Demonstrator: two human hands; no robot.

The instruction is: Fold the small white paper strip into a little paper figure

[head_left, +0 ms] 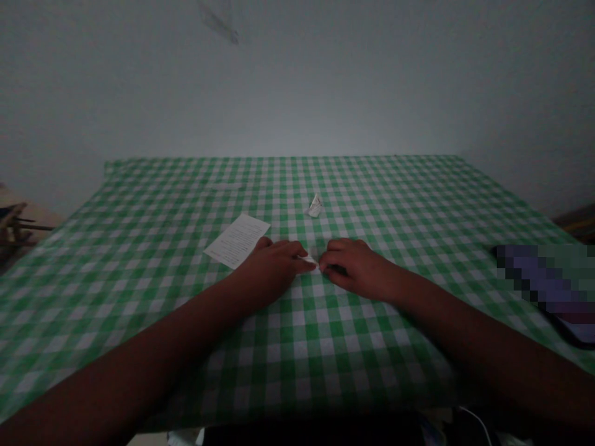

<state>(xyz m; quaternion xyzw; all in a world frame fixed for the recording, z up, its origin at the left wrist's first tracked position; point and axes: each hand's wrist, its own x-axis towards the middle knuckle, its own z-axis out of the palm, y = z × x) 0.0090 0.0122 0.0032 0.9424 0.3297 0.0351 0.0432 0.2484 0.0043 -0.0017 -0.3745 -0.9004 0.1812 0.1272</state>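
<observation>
Rows of tiny dark print on the white sheet (238, 240), too small and dim to read. Lying flat and slanted on the tabletop (297, 347), over a green and white checked cloth (325, 334), with one edge close by the left hand (275, 265). A few dark marks too on the bent scrap (315, 205) farther back, also too small to read. Over at the far right, a dark-edged phone (553, 291), its face mostly covered by blurry squares, so no way to tell what shows there. Now for the hands: both low over the cloth, close together near the middle, backs up, fingers bent and pointing in toward each other. In between, right at the fingertips, a small white paper (307, 257), partly hidden. Pinched by the left hand between thumb and pointer finger, with just a narrow gap. Curled with fingertips close together at the paper's other end, the right hand (356, 266); can't tell if gripping it or only touching. Both arms bare, reaching in from the two bottom corners. Behind the tabletop, a plain pale wall (325, 74), with a dark smudge (220, 23) high up.
</observation>
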